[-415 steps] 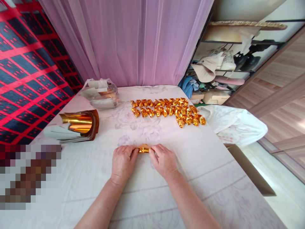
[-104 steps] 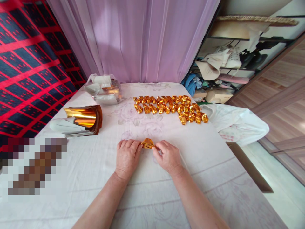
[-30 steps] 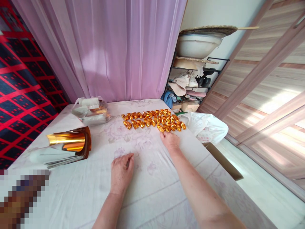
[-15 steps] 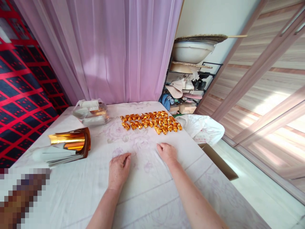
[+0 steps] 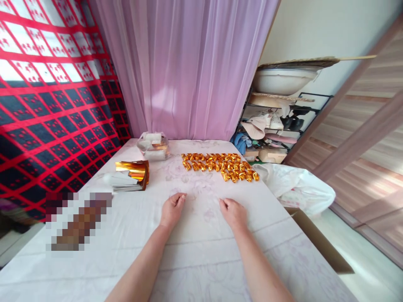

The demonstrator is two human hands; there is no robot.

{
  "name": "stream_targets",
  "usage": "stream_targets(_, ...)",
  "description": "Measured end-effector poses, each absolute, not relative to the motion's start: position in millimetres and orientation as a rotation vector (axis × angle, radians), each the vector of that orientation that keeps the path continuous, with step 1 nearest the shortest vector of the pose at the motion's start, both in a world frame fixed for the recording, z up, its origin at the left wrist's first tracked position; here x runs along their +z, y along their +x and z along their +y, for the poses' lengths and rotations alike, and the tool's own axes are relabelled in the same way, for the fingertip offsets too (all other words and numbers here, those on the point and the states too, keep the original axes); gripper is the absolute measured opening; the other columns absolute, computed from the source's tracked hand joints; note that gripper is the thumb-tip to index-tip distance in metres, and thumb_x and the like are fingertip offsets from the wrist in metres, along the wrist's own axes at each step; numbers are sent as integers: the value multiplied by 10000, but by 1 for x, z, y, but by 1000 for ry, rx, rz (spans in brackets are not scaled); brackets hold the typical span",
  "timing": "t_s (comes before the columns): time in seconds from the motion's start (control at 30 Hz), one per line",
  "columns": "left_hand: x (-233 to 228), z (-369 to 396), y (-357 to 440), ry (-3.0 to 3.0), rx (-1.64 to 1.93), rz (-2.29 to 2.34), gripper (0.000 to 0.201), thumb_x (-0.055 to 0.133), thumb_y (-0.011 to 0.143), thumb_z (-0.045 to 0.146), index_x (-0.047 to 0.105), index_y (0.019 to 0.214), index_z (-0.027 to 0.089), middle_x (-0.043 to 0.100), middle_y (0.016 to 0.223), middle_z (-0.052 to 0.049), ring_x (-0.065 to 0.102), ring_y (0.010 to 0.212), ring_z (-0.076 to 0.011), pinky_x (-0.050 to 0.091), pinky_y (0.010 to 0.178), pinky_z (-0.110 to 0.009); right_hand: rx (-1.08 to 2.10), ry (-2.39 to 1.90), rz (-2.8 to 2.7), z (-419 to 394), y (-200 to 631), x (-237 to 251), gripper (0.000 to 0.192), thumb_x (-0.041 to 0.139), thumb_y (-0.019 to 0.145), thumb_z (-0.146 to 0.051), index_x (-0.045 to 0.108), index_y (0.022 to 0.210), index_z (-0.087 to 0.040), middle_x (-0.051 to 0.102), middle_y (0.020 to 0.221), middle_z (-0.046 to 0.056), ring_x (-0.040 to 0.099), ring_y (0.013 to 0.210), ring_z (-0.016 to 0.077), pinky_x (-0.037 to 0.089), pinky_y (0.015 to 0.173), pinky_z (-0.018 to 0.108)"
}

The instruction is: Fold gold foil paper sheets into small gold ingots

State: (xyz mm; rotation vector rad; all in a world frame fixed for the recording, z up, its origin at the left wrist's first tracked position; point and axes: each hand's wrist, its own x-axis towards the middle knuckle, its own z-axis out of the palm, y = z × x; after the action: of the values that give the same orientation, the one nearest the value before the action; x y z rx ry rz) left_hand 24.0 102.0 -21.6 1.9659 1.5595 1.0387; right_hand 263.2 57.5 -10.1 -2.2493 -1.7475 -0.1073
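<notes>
— Surface condition?

— The bench (image 5: 195, 268) is covered by a white cloth with a faint floral print and shallow creases running across it.

— Hands?

— The left hand (image 5: 171, 208) lies palm down on the cloth, fingers together and loosely extended, holding nothing. The right hand (image 5: 233, 213) lies beside it, well apart, palm down with fingers curled slightly under; also empty. Both sit near the middle of the bench.

— Nearest items?

— The folded gold pieces (image 5: 220, 165) lie in rows toward the far right part of the bench, beyond the right hand and not touching it. Each is small, crumpled-looking, faceted, of shiny orange-gold foil; they sit packed close, some touching.

— Stock material?

— A stack of gold foil sheets (image 5: 132, 174) near the left edge, top sheets curling upward, mirror-bright on the gold face, pale on the reverse. Behind it, at the far left corner, a clear plastic bag (image 5: 153, 146) with white and gold contents.

— Surroundings?

— A white plastic bag (image 5: 296, 188) hangs off the right edge. A sheer lilac curtain (image 5: 189, 67) falls in soft folds behind the far edge.
</notes>
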Motion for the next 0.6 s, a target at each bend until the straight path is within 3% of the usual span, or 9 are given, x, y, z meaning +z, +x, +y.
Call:
stream_targets(0.23, -8, 85, -12, 2134, 926, 1618, 338, 405, 927, 338, 724, 909, 229, 752, 833, -9, 699, 788, -171, 539, 719, -258, -63, -2207, -1741, 58, 267, -13, 387, 476, 954, -391, 680, 680, -208, 710, 733, 45, 512, 584, 124, 198, 564, 283)
stream_targets(0.37, 18, 91, -43, 2286, 871, 1780, 264, 470, 878, 276, 728, 882, 217, 729, 868, -85, 663, 871, -249, 493, 854, -384, -27, -2189, -1738, 58, 267, -12, 394, 474, 946, -398, 677, 661, -216, 707, 723, 47, 498, 574, 129, 195, 561, 285)
stream_targets(0.5, 47, 120, -67, 2428, 850, 1890, 170, 539, 834, 198, 708, 822, 196, 692, 952, -148, 580, 1076, -345, 363, 1012, -539, 2, -2174, -1740, 58, 268, -10, 394, 467, 947, -397, 673, 661, -218, 708, 720, 52, 479, 560, 129, 196, 557, 281)
stream_targets(0.6, 58, 147, -77, 2481, 826, 1935, 112, 584, 823, 132, 692, 814, 160, 683, 978, -161, 545, 1141, -362, 317, 1059, -577, 18, -2168, -1741, 57, 268, -9, 399, 465, 950, -401, 664, 658, -215, 711, 723, 54, 467, 552, 126, 198, 554, 275)
